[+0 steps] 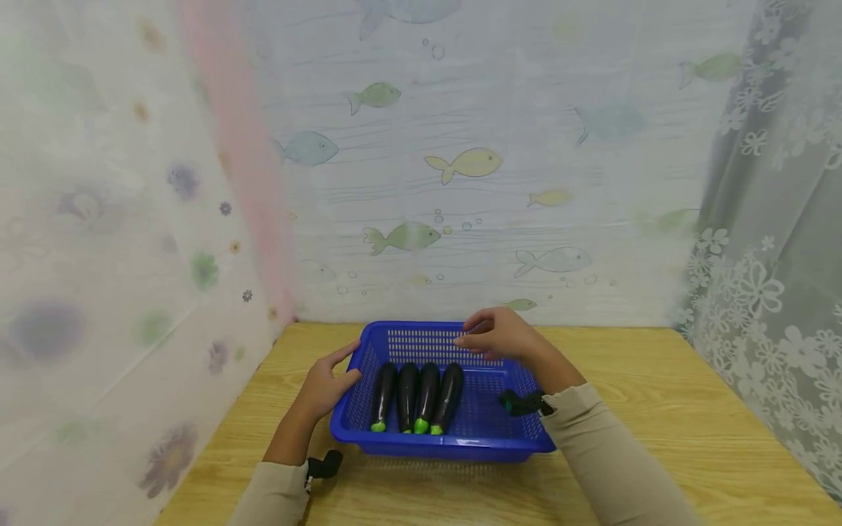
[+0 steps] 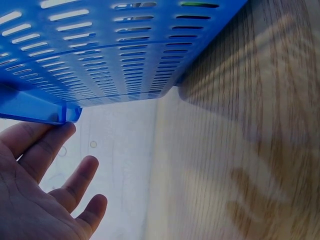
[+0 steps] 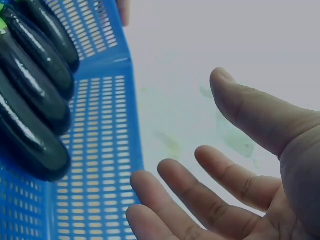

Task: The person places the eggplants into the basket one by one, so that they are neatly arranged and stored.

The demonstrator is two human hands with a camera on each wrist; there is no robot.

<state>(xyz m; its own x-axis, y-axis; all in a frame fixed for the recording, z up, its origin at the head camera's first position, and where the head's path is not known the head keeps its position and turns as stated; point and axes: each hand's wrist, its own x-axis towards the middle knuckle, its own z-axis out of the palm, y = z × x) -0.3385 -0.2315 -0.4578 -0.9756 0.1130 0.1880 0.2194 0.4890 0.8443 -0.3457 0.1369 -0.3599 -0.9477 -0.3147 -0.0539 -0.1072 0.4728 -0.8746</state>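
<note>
A blue perforated plastic basket (image 1: 483, 441) stands on the wooden table. Several dark, glossy eggplants (image 1: 387, 394) lie side by side in its left half, their green stem ends toward the near side. My left hand (image 1: 324, 387) holds the basket's left rim, thumb over the top. In the left wrist view, fingertips (image 2: 65, 129) touch the rim from below, while the other fingers stand apart. My right hand (image 1: 503, 337) is above the basket's back right rim, holding nothing. In the right wrist view its fingers are spread and loosely bent, beside the eggplants (image 3: 32, 135).
The wooden table (image 1: 631, 394) extends around the basket. A fish-patterned curtain (image 1: 473, 204) hangs behind it, a flowered sheet (image 1: 131, 307) on the left and a lace curtain (image 1: 770, 292) on the right. Each wrist carries a small black device (image 1: 324, 464).
</note>
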